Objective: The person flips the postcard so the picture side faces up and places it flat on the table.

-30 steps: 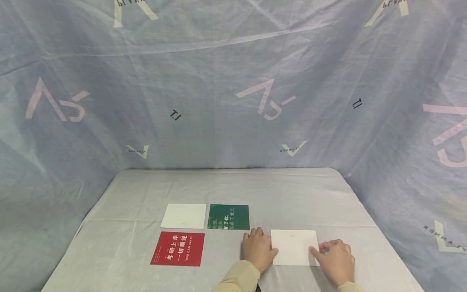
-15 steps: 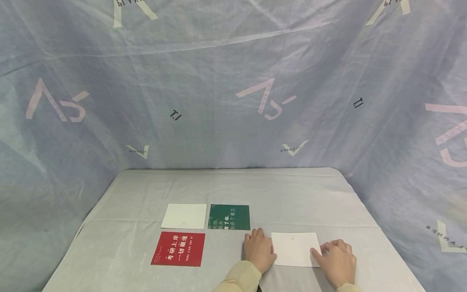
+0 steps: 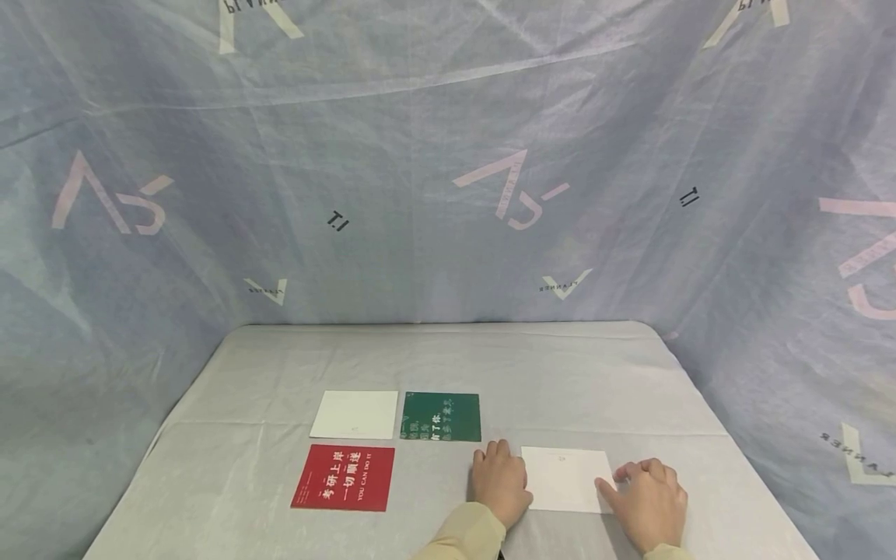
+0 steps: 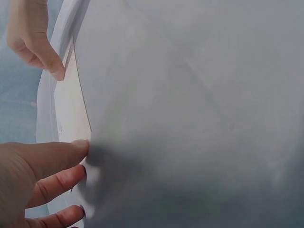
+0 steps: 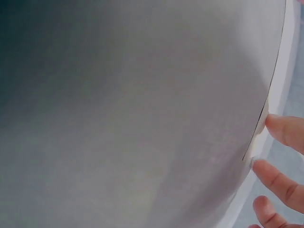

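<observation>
A white card (image 3: 567, 480) with a small faint mark near its far edge lies flat on the table in the head view. My left hand (image 3: 500, 482) rests at its left edge, the thumb by the corner. At the right edge is my right hand (image 3: 647, 502), its thumb on or just beside the card. In the left wrist view the left thumb (image 4: 59, 159) is at one end of the card (image 4: 73, 102), with the fingers spread apart. The right wrist view has the right thumb (image 5: 287, 130) at the card's thin edge, the fingers apart from it.
Left of the hands lie a red card (image 3: 343, 478) with white lettering, a green card (image 3: 441, 417) and another white card (image 3: 354, 414). They are set close together on the grey cloth-covered table (image 3: 231, 459). Grey-blue printed fabric (image 3: 413, 194) hangs around the back and sides.
The white card between the hands has come down slightly toward me and lies flatter. Both hands have shifted a little with it, and the right fingers have loosened. The other cards stay put.
</observation>
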Motion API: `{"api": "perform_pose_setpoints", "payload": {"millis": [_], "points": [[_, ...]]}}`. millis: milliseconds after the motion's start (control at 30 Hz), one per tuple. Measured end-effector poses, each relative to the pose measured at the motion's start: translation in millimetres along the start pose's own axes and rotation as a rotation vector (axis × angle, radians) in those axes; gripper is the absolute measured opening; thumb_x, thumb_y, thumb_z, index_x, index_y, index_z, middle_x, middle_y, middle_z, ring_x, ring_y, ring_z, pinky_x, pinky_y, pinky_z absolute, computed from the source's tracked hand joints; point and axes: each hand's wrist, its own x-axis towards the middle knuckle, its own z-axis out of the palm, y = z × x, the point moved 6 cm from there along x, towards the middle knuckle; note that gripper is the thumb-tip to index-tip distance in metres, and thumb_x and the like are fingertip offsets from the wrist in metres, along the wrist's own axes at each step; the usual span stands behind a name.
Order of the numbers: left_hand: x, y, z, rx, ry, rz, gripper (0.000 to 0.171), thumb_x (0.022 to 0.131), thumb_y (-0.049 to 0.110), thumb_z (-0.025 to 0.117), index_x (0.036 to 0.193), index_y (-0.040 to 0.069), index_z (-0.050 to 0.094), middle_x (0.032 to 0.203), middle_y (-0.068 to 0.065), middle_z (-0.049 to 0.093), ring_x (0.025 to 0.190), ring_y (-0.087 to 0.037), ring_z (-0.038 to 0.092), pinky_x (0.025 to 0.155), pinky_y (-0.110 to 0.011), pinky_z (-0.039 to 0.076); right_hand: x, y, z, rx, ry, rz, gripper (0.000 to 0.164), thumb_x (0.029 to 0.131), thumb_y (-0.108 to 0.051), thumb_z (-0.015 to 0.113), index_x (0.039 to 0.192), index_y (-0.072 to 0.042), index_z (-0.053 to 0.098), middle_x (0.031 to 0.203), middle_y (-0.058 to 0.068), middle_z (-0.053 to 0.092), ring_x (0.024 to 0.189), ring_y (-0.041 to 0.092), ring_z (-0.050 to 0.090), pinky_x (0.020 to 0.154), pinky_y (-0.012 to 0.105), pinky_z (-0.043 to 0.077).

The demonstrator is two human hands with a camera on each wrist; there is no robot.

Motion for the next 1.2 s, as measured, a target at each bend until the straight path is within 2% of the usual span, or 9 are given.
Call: {"api": "perform_pose_setpoints", "payload": {"millis": [400,567,800,1033,1200], "points": [[-4.3,-6.1,-7.5,-0.024,0.051,-0.008,0.025,0.067,0.025,0.085,0.057,0.022,0.062,0.078,0.004,0.049,0.080,-0.014,0.047,0.074,-0.033,0.037,0,-5,0,0.019,0.025,-0.009,0.030,0.079,-0.027,0.084,0.092,-0.003,0.071,0.112,0.030,0.056,0.114,0.049,0.047,0.093,0.065,0.037],[-5.3,-11.2,-12.1,-0.048,0.058,-0.016,0.026,0.070,0.023,0.083,0.061,0.022,0.059,0.080,0.003,0.052,0.082,-0.014,0.049,0.075,-0.034,0.039,-1,-11,-3,0.081,0.074,-0.034,0.025,0.080,-0.023,0.083,0.093,-0.003,0.073,0.113,0.030,0.058,0.115,0.050,0.047,0.091,0.064,0.037],[-5.1,-20.4,-19.6,-0.123,0.067,-0.027,0.019,0.071,0.025,0.085,0.070,0.023,0.066,0.085,0.004,0.054,0.083,-0.013,0.051,0.076,-0.033,0.040,-2,-22,-9,0.166,0.150,-0.107,0.023,0.079,-0.022,0.085,0.092,-0.007,0.074,0.107,0.023,0.064,0.109,0.048,0.053,0.083,0.062,0.039],[-7.6,-34.3,-21.8,-0.197,0.068,-0.045,0.018,0.074,0.030,0.086,0.078,0.022,0.070,0.086,0.005,0.054,0.082,-0.013,0.050,0.075,-0.034,0.040,-1,-33,-9,0.199,0.083,-0.068,0.029,0.083,-0.025,0.083,0.101,-0.005,0.074,0.107,0.022,0.064,0.110,0.045,0.055,0.086,0.062,0.039],[-9.9,-42.4,-29.0,-0.225,0.100,-0.049,0.020,0.075,0.031,0.087,0.080,0.021,0.071,0.087,0.005,0.057,0.084,-0.014,0.053,0.077,-0.036,0.041,-1,-39,-8,0.213,0.043,-0.059,0.033,0.085,-0.027,0.082,0.107,-0.005,0.074,0.105,0.019,0.065,0.110,0.046,0.055,0.088,0.063,0.039]]}}
